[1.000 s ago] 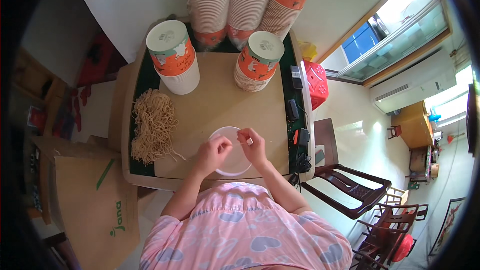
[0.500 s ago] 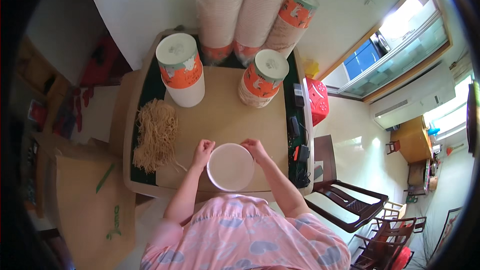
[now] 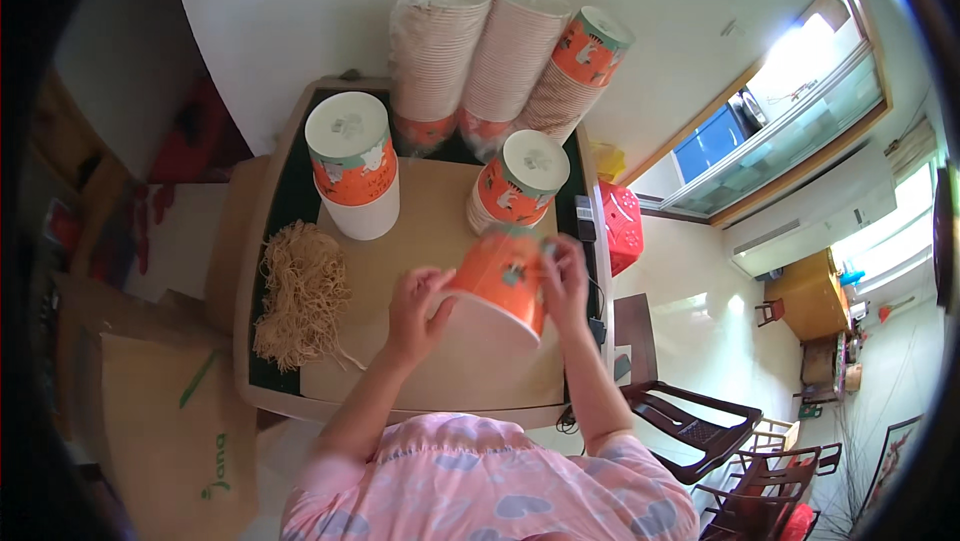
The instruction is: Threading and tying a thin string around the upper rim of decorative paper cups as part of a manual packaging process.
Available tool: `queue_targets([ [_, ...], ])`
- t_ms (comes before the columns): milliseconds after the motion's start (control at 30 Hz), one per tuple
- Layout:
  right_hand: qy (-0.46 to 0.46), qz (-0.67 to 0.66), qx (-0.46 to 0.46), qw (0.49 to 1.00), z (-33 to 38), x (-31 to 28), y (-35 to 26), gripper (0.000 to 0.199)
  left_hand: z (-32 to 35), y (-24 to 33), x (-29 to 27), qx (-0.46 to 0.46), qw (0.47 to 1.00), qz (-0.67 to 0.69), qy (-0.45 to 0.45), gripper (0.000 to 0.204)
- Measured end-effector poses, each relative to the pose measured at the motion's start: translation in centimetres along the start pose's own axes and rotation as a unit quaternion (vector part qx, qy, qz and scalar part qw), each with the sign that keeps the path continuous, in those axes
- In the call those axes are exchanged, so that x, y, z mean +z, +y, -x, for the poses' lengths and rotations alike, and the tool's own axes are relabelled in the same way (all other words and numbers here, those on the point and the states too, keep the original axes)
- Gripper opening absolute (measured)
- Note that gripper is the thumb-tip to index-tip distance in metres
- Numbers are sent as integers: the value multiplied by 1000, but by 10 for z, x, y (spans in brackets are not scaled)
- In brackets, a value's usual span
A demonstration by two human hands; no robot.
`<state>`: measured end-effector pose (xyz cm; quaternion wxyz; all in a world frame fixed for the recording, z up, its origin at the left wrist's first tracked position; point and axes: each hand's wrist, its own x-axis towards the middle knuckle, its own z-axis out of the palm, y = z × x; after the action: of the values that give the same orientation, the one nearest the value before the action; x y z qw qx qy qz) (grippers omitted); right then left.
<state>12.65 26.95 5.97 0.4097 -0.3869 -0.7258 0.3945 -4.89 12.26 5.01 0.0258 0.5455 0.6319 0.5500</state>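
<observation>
An orange paper bucket [image 3: 497, 286] with a white rim and animal pictures is tilted over the near part of the table, slightly blurred. My right hand [image 3: 568, 286] grips it on the right side, close to its green base. At the bucket's left rim is my left hand [image 3: 412, 316], with thumb and fingers apart; whether the fingertips touch the rim I cannot tell. Behind the held bucket stands a short upside-down stack of like buckets [image 3: 518, 186]. A taller upside-down stack [image 3: 355, 171] is at the far left. A bundle of tan strings [image 3: 302, 291] lies left of my left hand.
Tall stacks of paper buckets, two in plastic wrap [image 3: 440, 61], line the table's back edge against the wall. Black adapters [image 3: 585, 216] lie along the right edge. A red stool [image 3: 620, 226] and a dark chair [image 3: 695, 421] are to the right; a cardboard box [image 3: 170, 421] is at left.
The bucket has gone from facing me with its opening to being tilted, its orange side showing. Both hands have shifted, the right one moving right and up to the base end.
</observation>
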Motion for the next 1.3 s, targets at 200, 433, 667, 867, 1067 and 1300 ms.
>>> queue_targets([
  [200, 225, 273, -397, 847, -126, -27, -76, 43, -11, -11, 8, 2, 998, 11, 60, 18],
  [433, -12, 531, -244, 811, -140, 17, -10, 59, 9, -48, -25, -124, 988, 57, 72, 12],
  [667, -104, 465, -221, 851, -138, 18, -2, 41, 4, -93, -77, -196, 968, 37, 156, 11],
  [867, -185, 492, -213, 824, -152, 29, 0, 22, 3, -108, -79, -233, 962, 37, 136, 11],
  [1067, -221, 278, -261, 898, -151, 84, -17, 16, -8, -143, -71, -273, 953, 36, 129, 10],
  [1300, -275, -41, -44, 959, -162, 202, 64, 21, -59, -216, -74, -364, 883, 175, 238, 17],
])
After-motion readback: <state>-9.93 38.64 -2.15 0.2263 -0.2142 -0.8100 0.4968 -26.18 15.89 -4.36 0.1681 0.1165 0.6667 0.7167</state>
